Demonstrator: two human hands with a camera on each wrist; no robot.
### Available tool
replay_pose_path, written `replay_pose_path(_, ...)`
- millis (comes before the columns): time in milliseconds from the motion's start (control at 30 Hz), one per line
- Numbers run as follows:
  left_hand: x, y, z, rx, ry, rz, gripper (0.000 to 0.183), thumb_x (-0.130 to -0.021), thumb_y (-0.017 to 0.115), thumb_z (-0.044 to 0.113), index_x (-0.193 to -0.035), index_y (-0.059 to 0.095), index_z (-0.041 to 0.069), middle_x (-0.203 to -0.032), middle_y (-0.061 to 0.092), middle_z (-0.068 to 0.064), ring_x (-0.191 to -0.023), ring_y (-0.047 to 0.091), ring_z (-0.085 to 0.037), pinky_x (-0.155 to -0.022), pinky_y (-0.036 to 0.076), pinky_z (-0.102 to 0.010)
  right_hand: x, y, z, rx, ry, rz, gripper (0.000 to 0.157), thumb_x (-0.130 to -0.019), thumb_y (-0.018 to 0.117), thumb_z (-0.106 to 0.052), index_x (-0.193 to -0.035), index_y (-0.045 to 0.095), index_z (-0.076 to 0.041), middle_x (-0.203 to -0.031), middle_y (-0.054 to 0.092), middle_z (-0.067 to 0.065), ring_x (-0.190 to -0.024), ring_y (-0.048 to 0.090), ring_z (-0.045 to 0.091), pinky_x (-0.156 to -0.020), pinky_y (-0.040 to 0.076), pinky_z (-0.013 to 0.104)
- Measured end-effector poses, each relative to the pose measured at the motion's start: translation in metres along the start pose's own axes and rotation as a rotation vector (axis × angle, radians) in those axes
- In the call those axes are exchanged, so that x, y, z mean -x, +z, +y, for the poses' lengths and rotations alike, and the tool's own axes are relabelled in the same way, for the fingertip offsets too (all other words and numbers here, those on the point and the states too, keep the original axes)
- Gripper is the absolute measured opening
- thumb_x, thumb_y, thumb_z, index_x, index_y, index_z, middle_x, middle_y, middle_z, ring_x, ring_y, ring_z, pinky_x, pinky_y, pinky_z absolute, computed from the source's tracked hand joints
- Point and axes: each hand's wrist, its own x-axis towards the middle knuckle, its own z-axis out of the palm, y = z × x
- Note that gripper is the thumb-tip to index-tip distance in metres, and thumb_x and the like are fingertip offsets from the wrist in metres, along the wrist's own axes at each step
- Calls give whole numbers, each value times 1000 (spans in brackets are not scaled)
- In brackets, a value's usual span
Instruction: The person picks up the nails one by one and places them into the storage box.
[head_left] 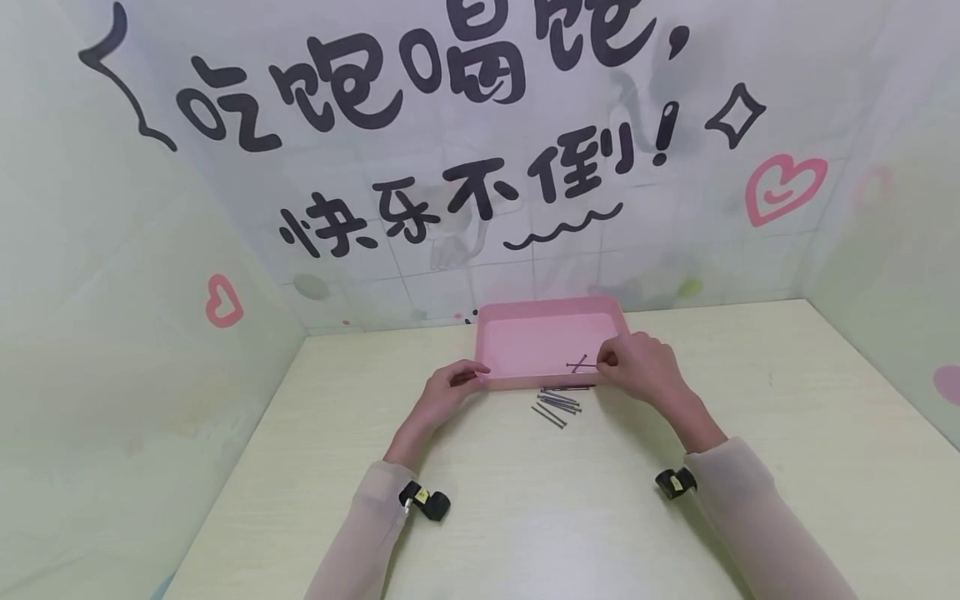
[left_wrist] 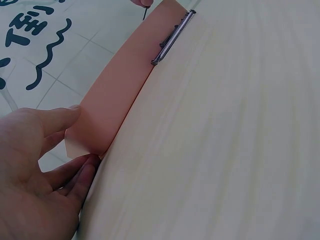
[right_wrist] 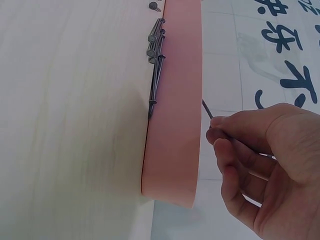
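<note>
A shallow pink tray (head_left: 551, 307) stands at the back of the table. My left hand (head_left: 444, 393) holds its front left corner, thumb by the upper edge and fingers low at the corner in the left wrist view. Over the tray's front right part, my right hand (head_left: 647, 365) pinches a thin nail (right_wrist: 207, 109) between thumb and fingertips. Another nail (head_left: 580, 363) shows inside the tray, crossing the held one in the head view. Several loose nails (head_left: 558, 402) lie on the table along the tray's front wall, heads pointing different ways.
The pale wooden table (head_left: 525, 508) runs back to a white printed curtain (head_left: 420, 150) with dark lettering. More curtain hangs on both sides. A small black camera (head_left: 426, 500) is strapped to the left wrist, another camera (head_left: 675, 482) to the right.
</note>
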Motion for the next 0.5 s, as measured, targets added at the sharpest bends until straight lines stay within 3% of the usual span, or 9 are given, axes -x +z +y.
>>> replay_pose_path(500,0,0,-1,-2,1,0,22,-99,69,20,-120,75,16,-122,73,-4,-115,66,-20,-108,49,-44,0,2,-2,-8,19,60,14,-93,70,-16,-99,81,-10,-87,77,5,-67,59,18,-54,41,29)
